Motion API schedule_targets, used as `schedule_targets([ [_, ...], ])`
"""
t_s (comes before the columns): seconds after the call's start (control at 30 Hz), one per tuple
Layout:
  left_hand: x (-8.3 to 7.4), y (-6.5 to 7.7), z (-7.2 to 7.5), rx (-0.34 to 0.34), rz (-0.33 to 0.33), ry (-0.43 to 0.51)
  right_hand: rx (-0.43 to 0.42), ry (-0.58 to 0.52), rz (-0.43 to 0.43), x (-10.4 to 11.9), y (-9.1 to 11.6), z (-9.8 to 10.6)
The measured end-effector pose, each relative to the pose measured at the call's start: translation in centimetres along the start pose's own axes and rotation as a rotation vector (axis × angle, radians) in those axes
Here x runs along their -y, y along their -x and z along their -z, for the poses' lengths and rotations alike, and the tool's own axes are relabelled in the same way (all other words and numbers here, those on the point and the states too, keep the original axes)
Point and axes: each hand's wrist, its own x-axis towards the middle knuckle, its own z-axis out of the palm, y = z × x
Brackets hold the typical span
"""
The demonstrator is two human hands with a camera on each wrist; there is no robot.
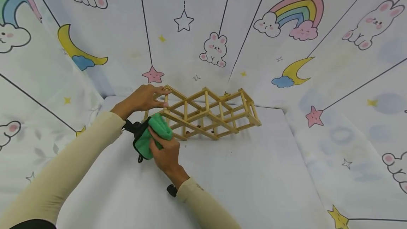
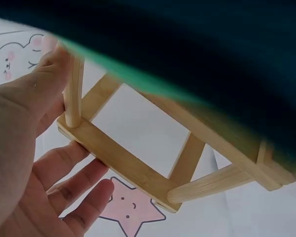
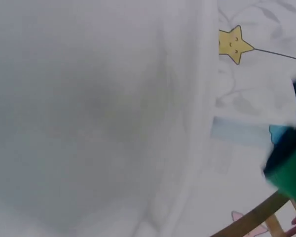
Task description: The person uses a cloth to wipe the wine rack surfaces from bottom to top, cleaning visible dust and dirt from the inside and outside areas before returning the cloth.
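A folding wooden lattice rack (image 1: 207, 111) stands stretched out on the white table. My left hand (image 1: 143, 98) grips its left end, thumb and fingers around a round peg (image 2: 75, 94) in the left wrist view. In my right hand (image 1: 166, 153) is a bunched green cloth (image 1: 144, 145) with a dark edge and a small loop. The cloth lies against the rack's near left corner and hides part of it. It also covers the top of the left wrist view. The right wrist view catches only a blurred piece of cloth (image 3: 291, 173) and a rack slat (image 3: 251, 217).
The white tabletop (image 1: 241, 179) extends in front of the rack and to its right. Small dark brown bits (image 1: 187, 132) show among the rack's lower bars. Cartoon-printed sheets (image 1: 127, 45) rise behind the table and along both sides.
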Motion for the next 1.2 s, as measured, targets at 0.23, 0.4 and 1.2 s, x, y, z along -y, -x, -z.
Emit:
schedule_targets([
  [0.23, -0.6, 0.3, 0.1, 0.035, -0.015, 0.017, 0.175, 0.093, -0.087, -0.5, 0.4, 0.0],
  [0.4, -0.8, 0.6, 0.0, 0.048, -0.006, 0.043, 0.244, 0.205, 0.005, -1.5, 1.3, 0.5],
  [1.2, -0.9, 0.2, 0.1, 0.051, -0.009, 0.050, 0.021, 0.196, -0.248, -4.4, 4.6, 4.2],
])
